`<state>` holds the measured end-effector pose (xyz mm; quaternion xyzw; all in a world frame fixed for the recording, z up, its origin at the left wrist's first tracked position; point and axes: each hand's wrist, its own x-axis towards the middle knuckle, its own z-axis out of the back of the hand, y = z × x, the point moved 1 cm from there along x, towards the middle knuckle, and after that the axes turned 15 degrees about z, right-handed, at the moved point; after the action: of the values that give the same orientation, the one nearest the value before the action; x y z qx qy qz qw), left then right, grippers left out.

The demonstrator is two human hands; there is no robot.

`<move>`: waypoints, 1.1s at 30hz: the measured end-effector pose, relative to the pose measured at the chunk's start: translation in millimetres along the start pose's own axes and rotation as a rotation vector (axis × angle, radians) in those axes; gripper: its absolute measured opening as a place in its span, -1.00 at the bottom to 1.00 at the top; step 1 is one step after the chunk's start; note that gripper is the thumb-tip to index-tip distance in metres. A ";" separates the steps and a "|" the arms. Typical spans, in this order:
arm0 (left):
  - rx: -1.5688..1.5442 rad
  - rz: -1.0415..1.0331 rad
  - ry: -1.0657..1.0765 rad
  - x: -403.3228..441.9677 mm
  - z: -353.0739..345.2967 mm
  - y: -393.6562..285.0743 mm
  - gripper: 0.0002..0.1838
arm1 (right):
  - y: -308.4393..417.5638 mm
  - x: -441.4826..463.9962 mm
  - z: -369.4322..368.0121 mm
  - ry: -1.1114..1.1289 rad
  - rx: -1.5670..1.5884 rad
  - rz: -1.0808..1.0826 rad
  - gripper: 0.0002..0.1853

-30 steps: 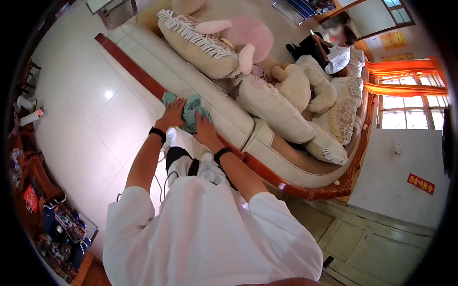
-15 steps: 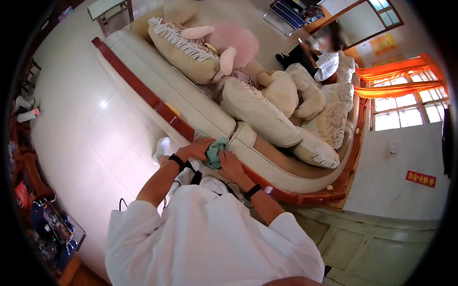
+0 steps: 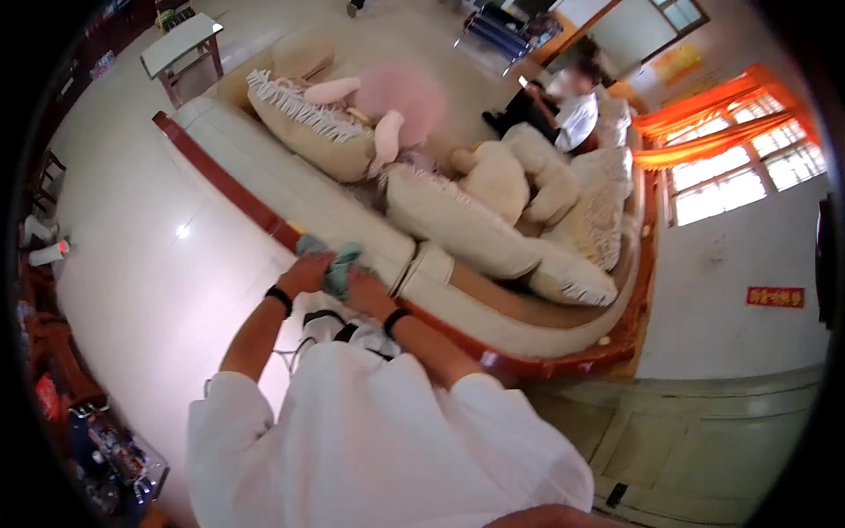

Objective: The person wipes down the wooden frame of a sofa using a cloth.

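Observation:
A green cloth (image 3: 341, 266) is bunched over the red wooden trim (image 3: 233, 187) along the back of a cream sofa (image 3: 308, 192). My left hand (image 3: 305, 273) is closed on the cloth's left part and presses on the trim. My right hand (image 3: 369, 294) grips its right part, just beside the left one. Some of the fingertips are hidden in the folds. Dark bands circle both wrists.
Cushions, a pink plush toy (image 3: 405, 101) and a cream plush toy (image 3: 497, 180) lie on the sofa. A seated person (image 3: 572, 119) is at its far end. A small table (image 3: 180, 46) stands beyond, and a green panelled surface (image 3: 678, 449) is at lower right.
Both hands have slid with the cloth leftward along the trim, farther from the sofa's near curved corner. My view has shifted a little too.

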<state>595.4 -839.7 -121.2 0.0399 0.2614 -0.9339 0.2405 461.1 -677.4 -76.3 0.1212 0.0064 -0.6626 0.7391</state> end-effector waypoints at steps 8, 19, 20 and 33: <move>-0.113 0.070 0.024 -12.5 35.3 -33.2 -0.06 | -30.9 -43.7 28.2 0.084 0.401 -0.058 -0.32; -0.521 -0.283 0.268 17.8 -8.4 -32.5 -0.08 | 11.8 -69.9 -21.7 0.036 -0.031 -0.210 -0.10; -0.488 -0.282 0.238 29.3 -0.8 -17.0 -0.08 | 5.5 -48.3 -34.0 -0.057 -0.084 -0.192 -0.04; 0.102 -0.082 0.000 3.0 24.2 16.0 -0.79 | 16.7 -9.7 -4.7 -0.133 0.308 -0.237 -0.12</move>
<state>601.5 -865.2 -108.5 0.0415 0.2151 -0.9550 0.1999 477.0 -665.5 -76.4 0.1871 -0.1293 -0.7448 0.6273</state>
